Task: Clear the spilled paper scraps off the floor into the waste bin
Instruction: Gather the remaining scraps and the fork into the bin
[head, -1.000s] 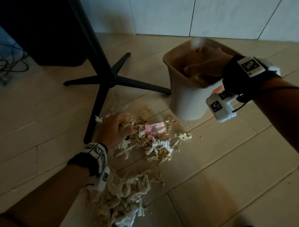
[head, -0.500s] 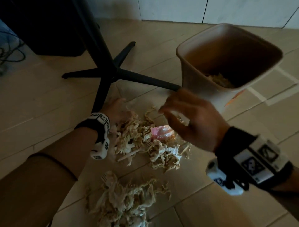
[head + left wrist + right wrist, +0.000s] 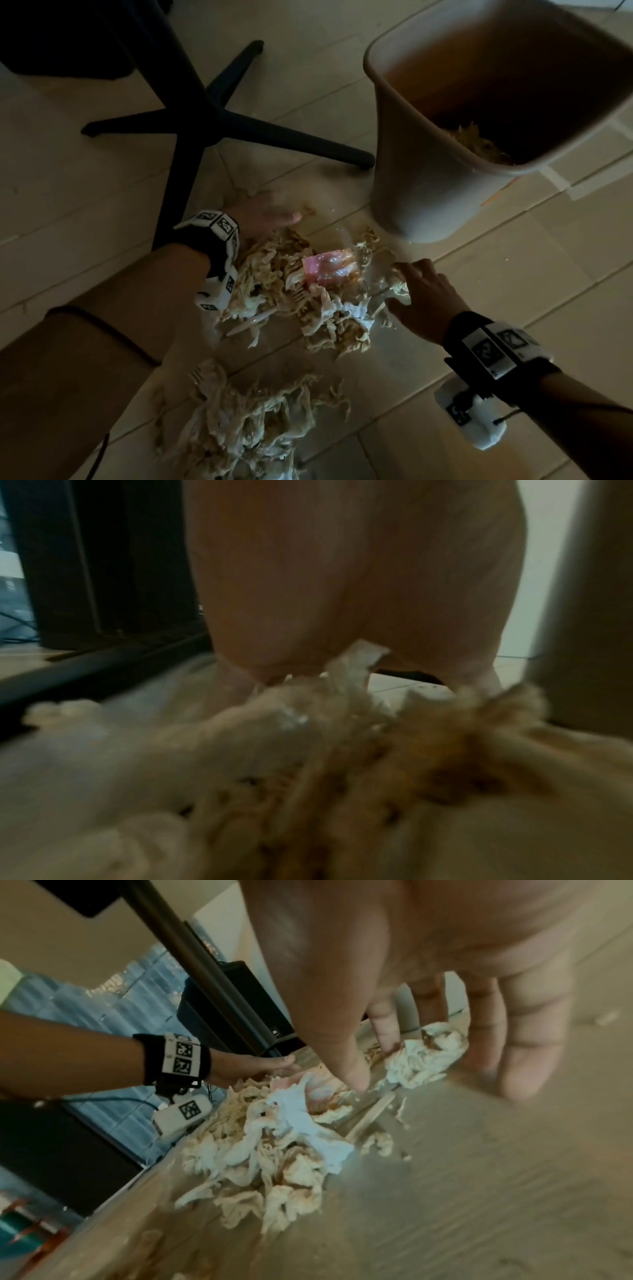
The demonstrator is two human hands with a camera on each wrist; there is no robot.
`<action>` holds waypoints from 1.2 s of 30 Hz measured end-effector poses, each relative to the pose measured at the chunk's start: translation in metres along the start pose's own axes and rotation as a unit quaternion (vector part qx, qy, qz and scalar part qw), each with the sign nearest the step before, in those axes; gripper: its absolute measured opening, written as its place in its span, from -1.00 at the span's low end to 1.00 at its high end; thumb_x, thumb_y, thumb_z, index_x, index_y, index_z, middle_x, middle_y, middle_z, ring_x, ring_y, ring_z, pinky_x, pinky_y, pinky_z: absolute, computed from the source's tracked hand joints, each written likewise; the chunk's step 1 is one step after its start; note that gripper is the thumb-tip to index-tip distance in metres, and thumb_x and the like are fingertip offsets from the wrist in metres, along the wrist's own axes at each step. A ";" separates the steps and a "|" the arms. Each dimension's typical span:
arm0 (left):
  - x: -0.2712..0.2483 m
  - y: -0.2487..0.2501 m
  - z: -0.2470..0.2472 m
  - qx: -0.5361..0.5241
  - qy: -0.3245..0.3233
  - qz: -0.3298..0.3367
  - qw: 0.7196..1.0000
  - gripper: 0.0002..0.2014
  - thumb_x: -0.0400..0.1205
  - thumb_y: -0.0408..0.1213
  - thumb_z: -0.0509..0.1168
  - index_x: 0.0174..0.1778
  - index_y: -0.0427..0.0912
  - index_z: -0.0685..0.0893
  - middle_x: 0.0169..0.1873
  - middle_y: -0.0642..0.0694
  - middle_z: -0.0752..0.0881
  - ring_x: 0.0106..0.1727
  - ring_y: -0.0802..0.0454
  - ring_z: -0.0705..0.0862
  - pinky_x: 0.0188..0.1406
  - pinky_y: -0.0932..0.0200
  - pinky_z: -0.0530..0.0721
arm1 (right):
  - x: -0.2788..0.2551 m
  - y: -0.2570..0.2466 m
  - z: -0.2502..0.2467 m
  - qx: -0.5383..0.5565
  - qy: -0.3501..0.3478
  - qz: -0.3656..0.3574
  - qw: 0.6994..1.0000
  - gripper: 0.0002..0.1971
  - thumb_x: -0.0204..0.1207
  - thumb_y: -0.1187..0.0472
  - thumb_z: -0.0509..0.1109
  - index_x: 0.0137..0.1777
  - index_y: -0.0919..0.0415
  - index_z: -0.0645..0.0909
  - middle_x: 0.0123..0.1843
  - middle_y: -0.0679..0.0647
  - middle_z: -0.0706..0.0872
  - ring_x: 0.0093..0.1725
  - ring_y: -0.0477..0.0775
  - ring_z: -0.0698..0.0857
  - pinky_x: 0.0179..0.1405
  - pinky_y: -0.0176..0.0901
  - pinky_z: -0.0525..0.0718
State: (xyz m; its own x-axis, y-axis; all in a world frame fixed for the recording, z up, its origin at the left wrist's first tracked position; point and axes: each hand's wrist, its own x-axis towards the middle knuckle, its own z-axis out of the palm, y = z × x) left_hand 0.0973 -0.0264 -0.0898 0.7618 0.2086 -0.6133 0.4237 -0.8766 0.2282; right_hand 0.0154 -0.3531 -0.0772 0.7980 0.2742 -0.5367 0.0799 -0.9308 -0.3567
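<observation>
A heap of shredded paper scraps (image 3: 308,301) lies on the tiled floor with a pink wrapper (image 3: 329,270) on top. A second scrap heap (image 3: 246,421) lies nearer to me. The beige waste bin (image 3: 428,192) stands upright at the right rear, with some scraps at its bottom. My left hand (image 3: 270,214) lies at the far left edge of the first heap, fingers straight and low against the scraps (image 3: 342,750). My right hand (image 3: 411,291) is at the heap's right edge, its spread fingers (image 3: 387,1031) touching the scraps (image 3: 291,1137). Neither hand holds anything.
A black star-shaped furniture base (image 3: 239,126) with a slanting post stands just behind the heap, one leg ending close to the bin. A dark box (image 3: 68,34) sits at the back left. Pale tape strips (image 3: 561,178) mark the floor at the right.
My right hand has come out of the bin and down to the right edge of the heap. My left hand has slid to the heap's far side. My view has moved closer.
</observation>
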 end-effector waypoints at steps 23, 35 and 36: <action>-0.105 0.071 0.103 0.153 0.015 0.251 0.956 -0.43 0.58 -0.01 0.38 0.49 0.06 0.37 0.39 -0.14 0.44 0.39 -0.23 0.46 0.26 -0.19 0.61 | -0.017 -0.024 -0.002 0.522 -0.131 0.121 0.834 -0.48 0.59 0.51 0.15 0.41 -0.03 0.53 0.40 0.23 0.67 0.39 0.21 0.62 0.32 0.16 0.62; -0.130 0.068 0.129 0.077 0.032 0.281 0.956 -0.76 0.58 -0.25 0.36 0.15 -0.08 0.59 0.12 -0.07 0.62 0.12 -0.08 0.64 0.10 0.00 0.67 | -0.042 -0.032 0.019 0.627 -0.096 0.160 0.756 -0.59 0.63 0.41 0.09 0.45 0.15 0.38 -0.03 0.22 0.72 0.03 0.19 0.66 0.24 0.15 0.58; -0.133 0.067 0.126 0.048 0.041 0.281 0.958 -0.80 0.59 -0.26 0.35 0.12 -0.11 0.62 0.10 -0.07 0.64 0.09 -0.06 0.65 0.05 0.08 0.64 | -0.045 -0.030 0.020 0.622 -0.084 0.151 0.763 -0.61 0.63 0.42 0.11 0.43 0.16 0.40 -0.01 0.22 0.69 0.02 0.18 0.66 0.18 0.13 0.60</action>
State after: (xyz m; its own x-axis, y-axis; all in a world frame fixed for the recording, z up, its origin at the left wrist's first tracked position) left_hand -0.0369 -0.1676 -0.0882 0.8942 -0.2776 -0.3511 -0.1083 -0.8953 0.4320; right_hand -0.0343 -0.3328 -0.0576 0.5716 0.2160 -0.7916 -0.8056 -0.0357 -0.5914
